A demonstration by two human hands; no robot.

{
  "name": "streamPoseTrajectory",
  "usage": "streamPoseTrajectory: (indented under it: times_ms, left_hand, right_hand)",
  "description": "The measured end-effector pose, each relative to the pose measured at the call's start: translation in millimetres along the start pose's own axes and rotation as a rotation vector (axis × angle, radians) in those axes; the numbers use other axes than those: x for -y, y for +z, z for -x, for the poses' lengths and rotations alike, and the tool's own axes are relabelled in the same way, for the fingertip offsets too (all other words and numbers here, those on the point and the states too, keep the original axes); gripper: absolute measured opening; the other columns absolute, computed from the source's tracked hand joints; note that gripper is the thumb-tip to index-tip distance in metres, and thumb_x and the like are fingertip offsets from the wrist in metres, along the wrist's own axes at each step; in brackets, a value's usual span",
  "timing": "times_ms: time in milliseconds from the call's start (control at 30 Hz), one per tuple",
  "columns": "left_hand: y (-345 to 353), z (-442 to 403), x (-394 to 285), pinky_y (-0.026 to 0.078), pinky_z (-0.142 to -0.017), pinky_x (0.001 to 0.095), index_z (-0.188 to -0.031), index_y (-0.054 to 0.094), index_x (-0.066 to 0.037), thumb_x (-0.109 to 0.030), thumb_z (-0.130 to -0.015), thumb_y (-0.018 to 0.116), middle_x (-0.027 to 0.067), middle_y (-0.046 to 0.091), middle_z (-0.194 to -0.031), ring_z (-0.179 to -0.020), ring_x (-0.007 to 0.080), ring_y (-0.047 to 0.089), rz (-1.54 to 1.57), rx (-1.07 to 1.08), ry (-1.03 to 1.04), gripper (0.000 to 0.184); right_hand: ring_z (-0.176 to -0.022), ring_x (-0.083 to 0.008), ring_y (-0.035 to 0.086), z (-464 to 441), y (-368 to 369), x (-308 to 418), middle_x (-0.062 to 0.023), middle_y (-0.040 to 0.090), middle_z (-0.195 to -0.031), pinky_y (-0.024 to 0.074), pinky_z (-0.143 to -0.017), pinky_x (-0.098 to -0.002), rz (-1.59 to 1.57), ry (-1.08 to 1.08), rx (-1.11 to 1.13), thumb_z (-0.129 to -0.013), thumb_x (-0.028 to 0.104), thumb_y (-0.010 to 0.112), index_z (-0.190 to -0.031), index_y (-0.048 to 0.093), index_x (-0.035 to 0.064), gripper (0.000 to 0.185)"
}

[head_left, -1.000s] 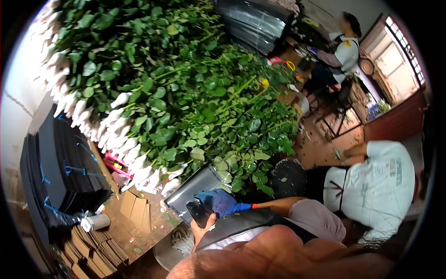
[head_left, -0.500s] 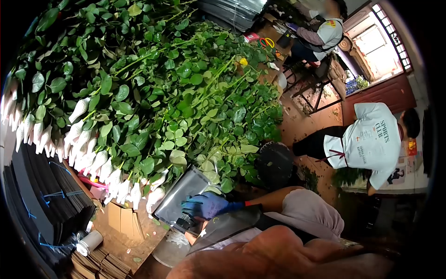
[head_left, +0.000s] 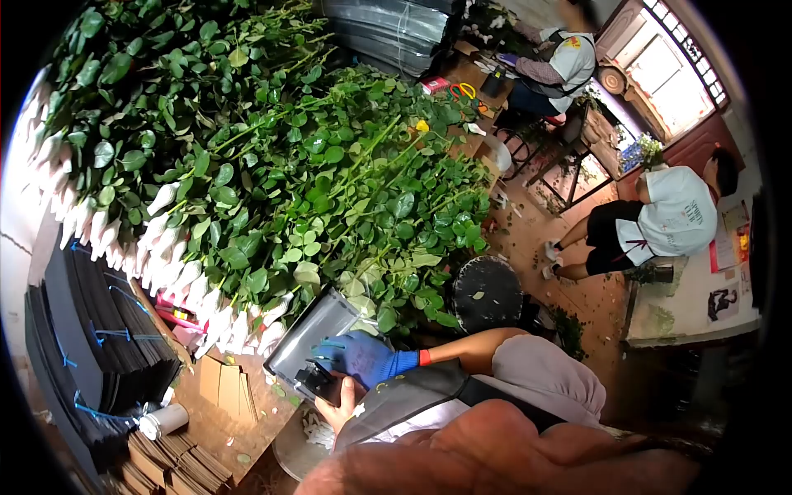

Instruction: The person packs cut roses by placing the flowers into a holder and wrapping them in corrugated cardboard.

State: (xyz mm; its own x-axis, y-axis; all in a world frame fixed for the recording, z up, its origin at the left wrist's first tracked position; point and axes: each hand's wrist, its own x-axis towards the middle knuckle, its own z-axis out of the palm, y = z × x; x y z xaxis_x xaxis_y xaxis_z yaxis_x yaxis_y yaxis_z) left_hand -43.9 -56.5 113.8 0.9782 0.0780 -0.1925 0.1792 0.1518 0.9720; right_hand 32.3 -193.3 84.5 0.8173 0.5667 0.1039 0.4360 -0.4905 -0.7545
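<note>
My right hand (head_left: 363,356), in a blue-purple glove, lies back up with its fingers stretched to the left over a shiny black plastic sheet (head_left: 309,330). Just below those fingers is a small black boxy object (head_left: 318,379) of a kind I cannot make out. My bare left hand (head_left: 338,403) grips its lower side; the thumb and fingertips show, the wrist is behind my dark apron (head_left: 404,396). Beyond the sheet lies a big pile of leafy rose stems (head_left: 330,173), their flower heads (head_left: 210,318) wrapped in white sleeves.
Black sheets (head_left: 107,330) tied with blue string, cardboard pieces (head_left: 227,388) and a white roll (head_left: 163,421) lie at the left. A round black stool (head_left: 487,293) stands beside the pile. Orange-handled scissors (head_left: 466,91) lie at the back. Two people (head_left: 668,210) are at the right.
The view has shifted slightly. More of my left hand and the black object shows below the glove. The person at the right has turned and bent an arm.
</note>
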Motion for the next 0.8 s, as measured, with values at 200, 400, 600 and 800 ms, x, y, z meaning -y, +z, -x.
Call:
streamPoseTrajectory:
  times_ms: [200,400,600,800]
  left_hand:
    - [18,7,0,0.049,-0.058,0.0316,-0.109,0.055,0.0,-0.031,-0.099,0.059,0.0099,0.061,-0.076,-0.063,0.0181,0.058,0.285,-0.151,0.004,0.033]
    - [34,17,-27,0.048,-0.083,0.0365,-0.11,0.054,0.0,-0.025,-0.098,0.059,0.0107,0.061,-0.097,-0.087,0.0205,0.057,0.312,-0.129,0.188,0.029]
    - [78,9,-51,0.032,-0.111,0.0391,-0.137,0.043,0.002,-0.039,-0.101,0.053,0.0117,0.045,-0.14,-0.129,0.0236,0.044,0.135,-0.208,0.294,0.055]
    - [149,5,-63,0.045,-0.097,0.0362,-0.149,0.036,-0.007,-0.034,-0.1,0.056,0.0107,0.05,-0.132,-0.116,0.0221,0.052,0.008,0.074,0.241,0.06]
  right_hand:
    - [-0.114,-0.0288,0.06,-4,-31,18,-0.0132,0.059,-0.13,0.0521,-0.086,-0.0413,0.292,-0.213,0.001,-0.086,0.03,0.062,-0.128,0.059,0.0115,0.046]
    - [-0.112,-0.0303,0.063,-1,-61,17,-0.0171,0.057,-0.134,0.0534,-0.088,-0.0396,0.212,-0.353,-0.097,-0.083,0.024,0.069,-0.139,0.052,0.0091,0.06]
    - [-0.126,-0.0277,0.052,34,-134,45,-0.0175,0.046,-0.142,0.0444,-0.103,-0.038,-0.761,-0.232,0.138,-0.084,0.013,0.071,-0.154,0.03,0.0085,0.081]
    - [-0.131,-0.0297,0.047,76,-187,21,-0.0251,0.037,-0.15,0.0418,-0.103,-0.0367,-0.545,-0.279,0.198,-0.082,0.019,0.071,-0.159,0.0,0.0045,0.105]
